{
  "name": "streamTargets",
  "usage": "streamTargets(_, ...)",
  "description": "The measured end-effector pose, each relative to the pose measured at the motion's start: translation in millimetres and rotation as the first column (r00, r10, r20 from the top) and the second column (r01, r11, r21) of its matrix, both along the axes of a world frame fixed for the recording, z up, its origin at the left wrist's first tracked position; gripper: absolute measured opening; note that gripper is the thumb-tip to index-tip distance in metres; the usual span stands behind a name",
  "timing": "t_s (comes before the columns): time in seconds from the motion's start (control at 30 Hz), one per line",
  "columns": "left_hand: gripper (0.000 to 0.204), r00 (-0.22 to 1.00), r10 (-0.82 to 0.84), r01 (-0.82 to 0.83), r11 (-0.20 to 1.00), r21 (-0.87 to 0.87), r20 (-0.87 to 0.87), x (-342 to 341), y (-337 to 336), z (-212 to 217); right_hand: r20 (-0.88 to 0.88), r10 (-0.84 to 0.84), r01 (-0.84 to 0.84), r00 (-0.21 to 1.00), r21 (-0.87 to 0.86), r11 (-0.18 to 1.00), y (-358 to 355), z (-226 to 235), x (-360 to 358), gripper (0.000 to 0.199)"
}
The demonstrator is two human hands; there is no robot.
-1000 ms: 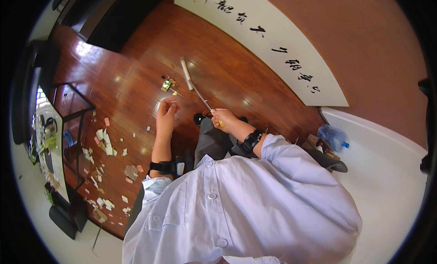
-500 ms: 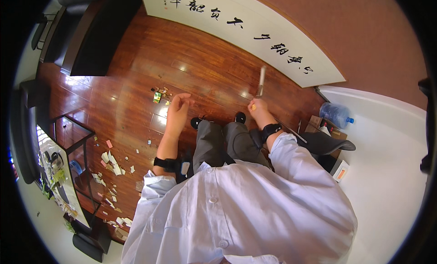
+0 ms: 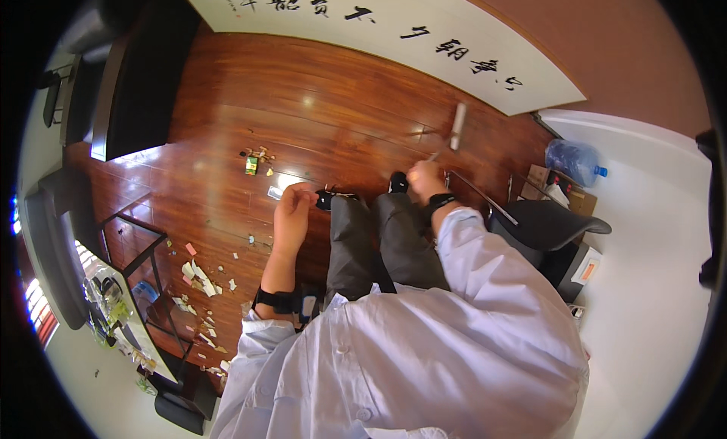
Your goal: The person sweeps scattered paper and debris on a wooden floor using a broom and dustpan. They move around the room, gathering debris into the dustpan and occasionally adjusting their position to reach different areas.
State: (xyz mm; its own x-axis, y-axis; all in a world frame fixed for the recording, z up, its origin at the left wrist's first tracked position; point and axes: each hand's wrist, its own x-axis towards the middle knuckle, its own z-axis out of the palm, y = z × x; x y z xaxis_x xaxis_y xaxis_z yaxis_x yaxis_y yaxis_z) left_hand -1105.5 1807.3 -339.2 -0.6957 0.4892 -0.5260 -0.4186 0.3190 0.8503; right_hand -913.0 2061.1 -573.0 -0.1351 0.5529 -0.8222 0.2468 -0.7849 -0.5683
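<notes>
My right hand (image 3: pixel 425 178) is closed round the thin handle of a stick-like tool (image 3: pixel 457 126). The tool's pale, bar-shaped head points away over the wooden floor (image 3: pixel 363 83), blurred by motion; its exact kind is unclear. To the left, my left hand (image 3: pixel 294 204) hangs with its fingers loosely bent and apart, holding nothing. Beyond it on the floor lie a green and yellow packet (image 3: pixel 251 166) and several small crumbs. A flat pale piece (image 3: pixel 275 192) lies close to its fingertips in this view.
Torn paper scraps (image 3: pixel 201 278) lie scattered at left, beside a black-framed table (image 3: pixel 163 357). A black desk (image 3: pixel 144 75) stands far left. On the right are a dark chair (image 3: pixel 553 225), a blue water jug (image 3: pixel 573 162) and cardboard boxes (image 3: pixel 581 203). A lettered panel (image 3: pixel 394 22) edges the far side.
The tool's head has swung to the right and tilted, while my right hand has shifted slightly left. My left hand is lower, and the view has turned a little.
</notes>
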Motion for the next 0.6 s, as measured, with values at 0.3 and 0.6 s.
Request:
streamTargets(0.3,0.016,0.990,-0.019,0.029,0.997,0.065,-0.143,3.4,65.4,37.1,0.183,0.572,-0.533,0.800,-0.222,0.816,-142.2,135.3,-53.4,0.025)
streamTargets(0.6,0.018,0.961,0.208,-0.196,0.977,0.081,-0.184,-22.4,14.8,48.5,-0.344,0.448,-0.564,0.825,-0.439,0.700,-76.2,175.1,-85.6,0.013)
